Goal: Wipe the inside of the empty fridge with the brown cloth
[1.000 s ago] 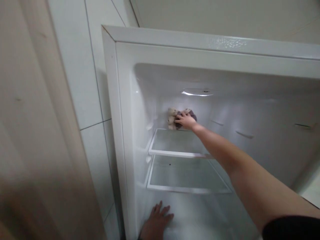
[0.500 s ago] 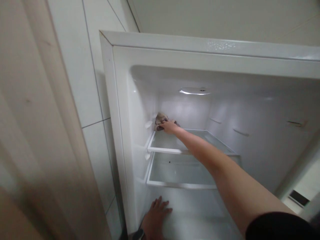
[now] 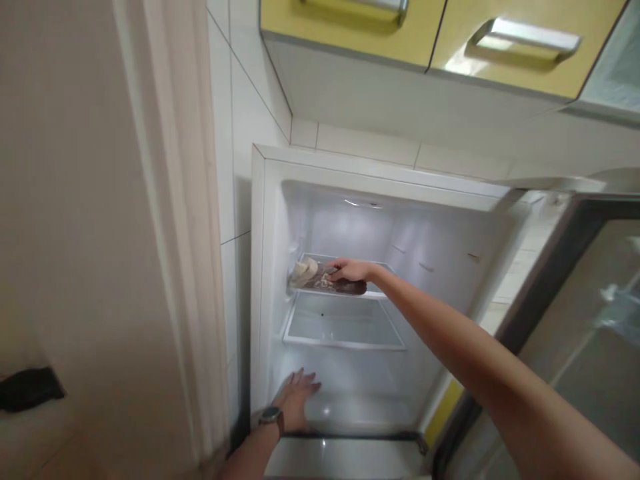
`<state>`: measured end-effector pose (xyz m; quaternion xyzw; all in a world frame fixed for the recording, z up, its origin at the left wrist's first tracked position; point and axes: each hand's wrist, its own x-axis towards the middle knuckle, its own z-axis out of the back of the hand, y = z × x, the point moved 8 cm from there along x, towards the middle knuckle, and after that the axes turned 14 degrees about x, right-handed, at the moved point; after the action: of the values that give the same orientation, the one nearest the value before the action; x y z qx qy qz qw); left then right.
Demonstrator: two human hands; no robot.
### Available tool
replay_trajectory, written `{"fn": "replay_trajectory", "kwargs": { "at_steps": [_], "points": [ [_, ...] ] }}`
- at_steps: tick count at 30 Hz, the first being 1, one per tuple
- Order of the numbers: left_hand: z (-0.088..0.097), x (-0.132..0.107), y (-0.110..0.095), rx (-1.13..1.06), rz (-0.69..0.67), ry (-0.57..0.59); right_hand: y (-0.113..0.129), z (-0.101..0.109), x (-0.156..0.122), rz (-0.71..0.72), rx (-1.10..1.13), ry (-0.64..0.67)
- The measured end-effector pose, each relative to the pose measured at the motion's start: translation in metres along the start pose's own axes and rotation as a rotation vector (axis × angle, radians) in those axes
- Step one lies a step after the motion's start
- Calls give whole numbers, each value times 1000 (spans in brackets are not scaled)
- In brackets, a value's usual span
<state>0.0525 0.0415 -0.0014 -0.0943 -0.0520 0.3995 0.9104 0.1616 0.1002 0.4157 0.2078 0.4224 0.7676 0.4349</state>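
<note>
Inside an open white fridge (image 3: 257, 280), my right hand (image 3: 350, 270) grips a brown and beige cloth (image 3: 345, 285) at the front of the upper glass shelf (image 3: 383, 270). The cloth hangs over the shelf's front edge and reaches toward the left wall. Below, my left hand (image 3: 299, 390), with a watch (image 3: 271, 415) on its wrist, rests with spread fingers on the fridge's lower surface (image 3: 355, 383). The lower glass shelf (image 3: 345, 345) lies between the two hands, with a small dark spot behind it.
The fridge door (image 3: 565, 360) stands open on the right. Yellow cabinets (image 3: 350, 23) with metal handles hang above the fridge. A pale wooden door frame (image 3: 175, 200) is close on the left, beside a white tiled wall (image 3: 240, 120).
My right hand has drawn the cloth from the back left corner to the upper shelf's front. The view has pulled back, showing the cabinets and fridge door. My left hand stays low.
</note>
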Motion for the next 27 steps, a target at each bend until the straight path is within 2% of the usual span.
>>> {"fn": "replay_trajectory", "kwargs": {
  "at_steps": [3, 5, 6, 8, 10, 11, 14, 16, 18, 21, 24, 27],
  "points": [
    [6, -6, -32, -207, 52, -55, 14, -11, -39, -32, 336, 40],
    [27, -10, -57, -531, 47, -179, 25, -15, -56, -32, 449, 17],
    [44, -13, -66, -730, 41, -266, 31, -17, -62, -28, 490, 1],
    [85, -23, -76, -1149, 53, -406, 41, -24, -70, -23, 551, -30],
    [141, -40, -83, -1491, -43, -524, 49, -33, -77, -23, 585, -48],
    [170, -49, -87, -1619, -107, -544, 53, -39, -80, -22, 593, -51],
    [249, -81, -100, -1810, -304, -525, 66, -55, -92, -2, 593, -51],
    [284, -101, -99, -1820, -257, -658, 74, -63, -99, 23, 586, -58],
    [300, -117, -94, -1779, -110, -840, 79, -71, -106, 55, 580, -75],
    [304, -130, -93, -1695, 60, -1016, 78, -83, -116, 86, 557, -138],
    [300, -135, -95, -1606, 116, -1093, 70, -94, -129, 133, 516, -253],
    [299, -140, -100, -1530, 139, -1111, 61, -103, -143, 205, 478, -358]
  ]
}}
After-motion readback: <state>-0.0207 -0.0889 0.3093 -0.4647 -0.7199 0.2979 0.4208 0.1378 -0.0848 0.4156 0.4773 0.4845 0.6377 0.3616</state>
